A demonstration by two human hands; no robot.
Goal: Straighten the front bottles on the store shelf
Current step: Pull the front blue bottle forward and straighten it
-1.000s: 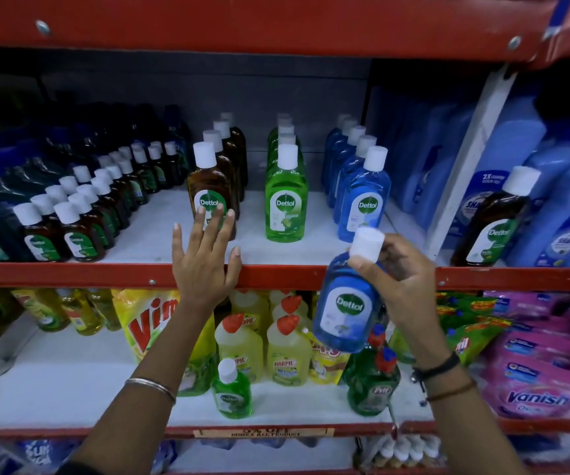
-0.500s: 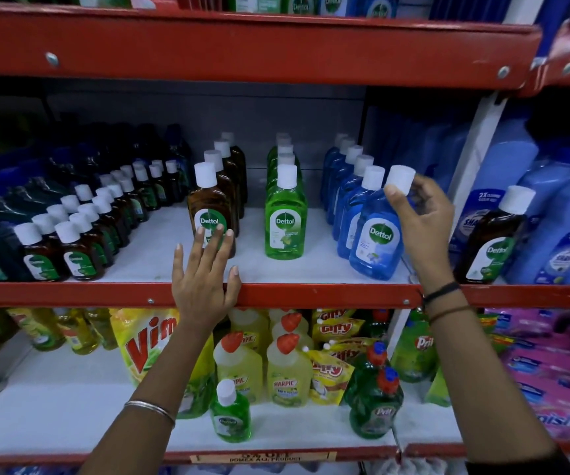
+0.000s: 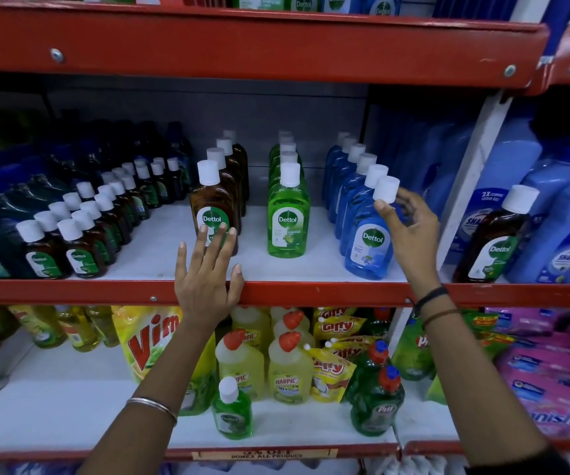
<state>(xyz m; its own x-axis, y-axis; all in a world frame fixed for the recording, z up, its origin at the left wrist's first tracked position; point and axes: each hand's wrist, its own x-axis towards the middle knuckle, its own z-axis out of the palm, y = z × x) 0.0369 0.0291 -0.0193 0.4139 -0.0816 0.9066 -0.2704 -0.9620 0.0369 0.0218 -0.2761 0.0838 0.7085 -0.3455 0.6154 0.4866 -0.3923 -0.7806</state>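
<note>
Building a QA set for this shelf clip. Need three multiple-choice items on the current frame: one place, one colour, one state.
1. Where does the front blue Dettol bottle stand?
A. on the bottom shelf
B. at the front of the blue row
C. beside the Vim pouch

2. What colour is the front bottle of the middle row?
A. green
B. pink
C. brown

3. What is the left hand doing?
A. gripping a cap
B. lifting a bottle
C. resting open on the red shelf edge

Answers: 1 B, it heads the blue row, the right hand at its neck. 2 A, green body, white cap. 3 C, fingers spread, nothing gripped.
</note>
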